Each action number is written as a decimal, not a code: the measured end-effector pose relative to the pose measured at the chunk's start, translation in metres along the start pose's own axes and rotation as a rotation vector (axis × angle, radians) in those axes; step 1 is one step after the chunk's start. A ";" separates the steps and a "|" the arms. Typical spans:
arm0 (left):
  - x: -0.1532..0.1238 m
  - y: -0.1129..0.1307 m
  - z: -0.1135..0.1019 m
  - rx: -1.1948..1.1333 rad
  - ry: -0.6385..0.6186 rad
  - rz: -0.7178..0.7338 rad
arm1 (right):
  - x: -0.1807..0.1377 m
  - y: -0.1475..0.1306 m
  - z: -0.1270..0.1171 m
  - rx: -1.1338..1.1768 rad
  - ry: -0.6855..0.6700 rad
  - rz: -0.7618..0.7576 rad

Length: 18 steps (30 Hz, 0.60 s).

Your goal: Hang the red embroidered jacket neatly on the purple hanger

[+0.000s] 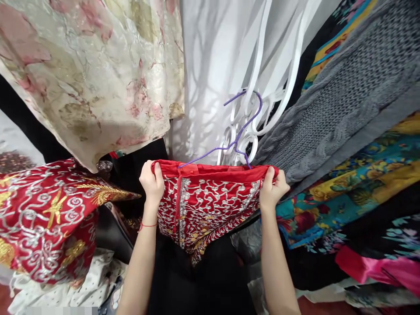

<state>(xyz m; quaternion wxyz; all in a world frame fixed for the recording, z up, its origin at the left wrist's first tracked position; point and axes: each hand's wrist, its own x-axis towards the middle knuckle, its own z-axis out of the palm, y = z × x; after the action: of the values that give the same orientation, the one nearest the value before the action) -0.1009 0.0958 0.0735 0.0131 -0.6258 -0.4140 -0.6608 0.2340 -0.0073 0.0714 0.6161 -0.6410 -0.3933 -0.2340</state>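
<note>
A red skirt point(210, 197) with silver and gold embroidery is stretched between my two hands, its plain red waistband uppermost. My left hand point(152, 181) pinches the left end of the waistband. At the opposite end, my right hand point(274, 187) grips the band between thumb and fingers. A thin purple hanger point(235, 142) rises out of the waist opening, its hook pointing up and left; its lower part is hidden inside the skirt. A red drawstring hangs down the front near my left hand.
White curled metalwork point(262, 83) stands behind the hanger. At right hang a grey knitted garment point(348, 87) and a teal floral cloth point(328, 205). A cream floral cloth point(108, 78) hangs at upper left, above another red embroidered cloth point(49, 223).
</note>
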 end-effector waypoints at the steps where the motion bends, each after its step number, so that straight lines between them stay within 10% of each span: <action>1: 0.001 -0.003 0.002 -0.008 -0.001 0.010 | -0.001 0.000 0.003 0.006 0.008 0.005; 18: -0.002 -0.020 0.020 -0.008 0.059 -0.002 | 0.000 0.001 0.014 0.028 0.042 -0.001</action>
<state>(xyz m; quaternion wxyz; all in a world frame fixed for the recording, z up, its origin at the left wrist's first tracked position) -0.0948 0.1197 0.0588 0.0221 -0.6056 -0.4116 -0.6807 0.2327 0.0066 0.0691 0.6329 -0.6272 -0.3840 -0.2421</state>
